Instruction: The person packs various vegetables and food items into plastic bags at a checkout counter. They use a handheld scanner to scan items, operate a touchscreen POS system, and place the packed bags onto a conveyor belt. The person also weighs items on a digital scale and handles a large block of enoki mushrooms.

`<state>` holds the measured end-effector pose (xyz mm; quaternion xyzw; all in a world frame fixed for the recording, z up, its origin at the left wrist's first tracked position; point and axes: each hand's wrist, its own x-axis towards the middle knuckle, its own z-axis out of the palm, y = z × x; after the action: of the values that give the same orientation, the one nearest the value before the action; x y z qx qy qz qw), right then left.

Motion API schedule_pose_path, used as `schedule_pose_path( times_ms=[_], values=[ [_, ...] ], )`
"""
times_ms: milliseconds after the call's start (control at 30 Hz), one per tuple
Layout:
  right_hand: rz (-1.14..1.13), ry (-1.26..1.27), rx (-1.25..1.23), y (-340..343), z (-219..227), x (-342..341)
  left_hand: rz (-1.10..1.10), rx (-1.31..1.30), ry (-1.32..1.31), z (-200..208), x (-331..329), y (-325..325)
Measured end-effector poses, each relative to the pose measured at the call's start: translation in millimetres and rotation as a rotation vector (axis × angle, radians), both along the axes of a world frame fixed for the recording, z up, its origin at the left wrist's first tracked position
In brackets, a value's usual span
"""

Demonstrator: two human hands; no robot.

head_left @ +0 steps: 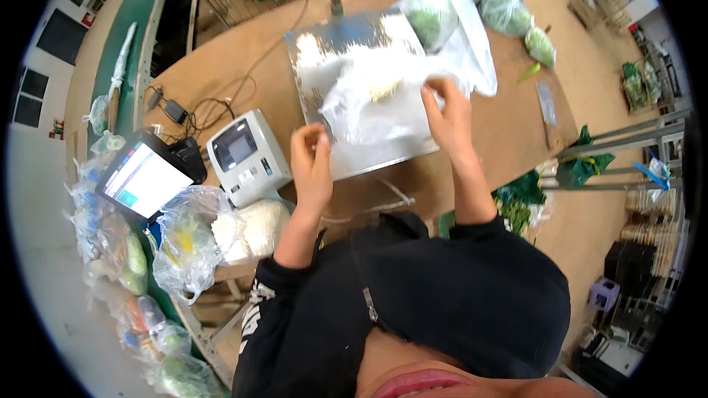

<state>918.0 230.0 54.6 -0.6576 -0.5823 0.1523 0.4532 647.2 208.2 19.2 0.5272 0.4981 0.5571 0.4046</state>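
Observation:
A clear plastic bag [361,114] with something pale inside lies on the metal scale platform [354,158]. The contents are washed out by glare, so I cannot make out their kind. At the platform's left edge is my left hand [311,166], its fingers loosely curled and the thumb apart, with nothing seen in them. My right hand [450,119] is at the bag's right side. Its thumb and forefinger are bent together at the film there and appear to pinch it.
Left of the platform are a grey label printer [247,158] and a lit screen [146,180], with cables [210,114] behind. Bagged green vegetables [505,11] lie at the far right of the wooden table [501,133]. A green conveyor [133,37] with bagged produce runs along the left.

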Motion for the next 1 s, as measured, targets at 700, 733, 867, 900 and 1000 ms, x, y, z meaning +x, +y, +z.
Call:
schedule_pose_path(
  times_ms=[700,733,867,900,1000],
  values=[
    [1.652,-0.648,-0.154,-64,16,-434,0.082,0.058,1.012,39,-273,-216],
    [1.573,-1.041,-0.390,-53,3,-451,0.089,0.086,1.014,40,-285,-225],
    [1.569,-1.171,-0.360,-37,-33,-476,0.514,0.143,0.660,20,-315,-272],
    [1.591,-1.126,-0.313,-35,-35,-483,0.602,0.096,0.603,9,-328,-282],
    [1.648,-0.613,0.136,-29,-105,-489,0.572,-0.152,0.536,-27,-365,-301]
  ],
)
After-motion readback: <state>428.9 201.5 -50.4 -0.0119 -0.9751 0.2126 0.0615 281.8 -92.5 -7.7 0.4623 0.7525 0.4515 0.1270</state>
